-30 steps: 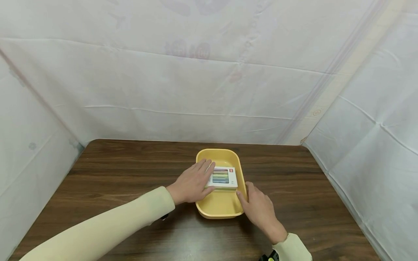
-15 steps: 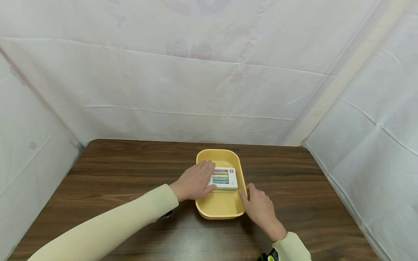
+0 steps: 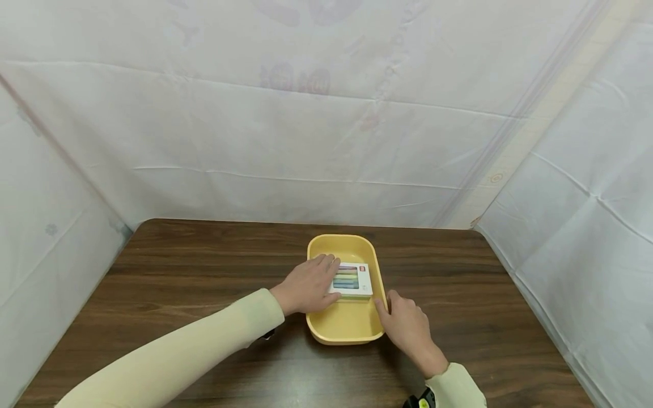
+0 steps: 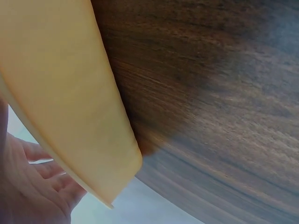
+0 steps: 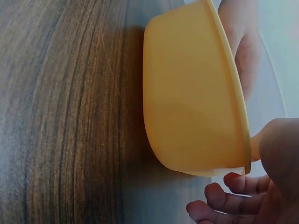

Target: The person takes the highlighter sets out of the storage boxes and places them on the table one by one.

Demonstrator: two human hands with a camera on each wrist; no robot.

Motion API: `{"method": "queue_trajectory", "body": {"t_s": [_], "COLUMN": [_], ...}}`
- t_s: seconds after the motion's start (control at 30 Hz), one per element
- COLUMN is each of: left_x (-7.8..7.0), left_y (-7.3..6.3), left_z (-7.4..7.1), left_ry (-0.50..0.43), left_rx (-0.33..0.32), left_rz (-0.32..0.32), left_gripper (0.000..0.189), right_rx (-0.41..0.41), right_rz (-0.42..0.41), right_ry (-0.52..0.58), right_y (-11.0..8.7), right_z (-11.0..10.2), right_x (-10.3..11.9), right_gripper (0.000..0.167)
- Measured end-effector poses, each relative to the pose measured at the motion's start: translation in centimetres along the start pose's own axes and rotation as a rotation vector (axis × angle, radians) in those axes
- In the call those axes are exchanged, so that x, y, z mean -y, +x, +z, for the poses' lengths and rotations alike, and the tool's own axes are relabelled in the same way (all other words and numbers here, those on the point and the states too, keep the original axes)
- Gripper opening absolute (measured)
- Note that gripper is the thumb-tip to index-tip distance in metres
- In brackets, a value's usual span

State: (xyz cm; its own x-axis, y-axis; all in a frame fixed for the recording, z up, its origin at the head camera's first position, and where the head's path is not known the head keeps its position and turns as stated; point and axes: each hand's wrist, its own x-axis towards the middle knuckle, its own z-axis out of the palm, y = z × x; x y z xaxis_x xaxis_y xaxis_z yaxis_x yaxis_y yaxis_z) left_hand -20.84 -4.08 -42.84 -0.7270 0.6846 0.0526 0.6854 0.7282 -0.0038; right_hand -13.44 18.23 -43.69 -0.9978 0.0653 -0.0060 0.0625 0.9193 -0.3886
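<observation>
A yellow plastic tray stands on the table with a white box inside. Through the box's window show several coloured pen-like sticks, and a small red logo marks one corner. My left hand reaches over the left rim and holds the box from above, thumb along its near edge and fingers toward the far edge. In the left wrist view the left hand's fingers bend down behind the rim, their tips hidden. At the tray's right side my right hand grips the rim, thumb inside and fingers outside.
The dark wood table extends on both sides of the tray. White sheeting hangs behind it and along the left and right sides. A black wrist device sits at the right cuff.
My left hand has shifted slightly to the right and toward me over the box. The right thumb has slid a little nearer along the rim. Tray and box stay almost in place.
</observation>
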Motion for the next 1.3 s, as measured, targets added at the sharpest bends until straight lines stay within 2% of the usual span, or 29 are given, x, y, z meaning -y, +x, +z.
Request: {"method": "queue_trajectory", "body": {"t_s": [0.3,0.8,1.07,1.3], "left_x": [-0.4,-0.5,-0.6,-0.8], "left_y": [0.3,0.6,0.9,1.1], "left_z": [0.1,0.1,0.1,0.2], "left_ry": [-0.001,0.001,-0.007,-0.006], "left_rx": [0.001,0.046,0.049,0.058], "left_rz": [0.02,0.002,-0.011,-0.012], "left_gripper": [0.072,0.071,0.072,0.071], "right_rx": [0.02,0.049,0.039,0.014], "right_rz": [0.019,0.034,0.024,0.022], "right_ry": [0.005,0.019,0.019,-0.033], "right_y": [0.2,0.3,0.3,0.3], "right_z": [0.2,0.6,0.8,0.9], "right_x": [-0.2,-0.1,-0.1,-0.1], "right_gripper": [0.031,0.027,0.026,0.026]}}
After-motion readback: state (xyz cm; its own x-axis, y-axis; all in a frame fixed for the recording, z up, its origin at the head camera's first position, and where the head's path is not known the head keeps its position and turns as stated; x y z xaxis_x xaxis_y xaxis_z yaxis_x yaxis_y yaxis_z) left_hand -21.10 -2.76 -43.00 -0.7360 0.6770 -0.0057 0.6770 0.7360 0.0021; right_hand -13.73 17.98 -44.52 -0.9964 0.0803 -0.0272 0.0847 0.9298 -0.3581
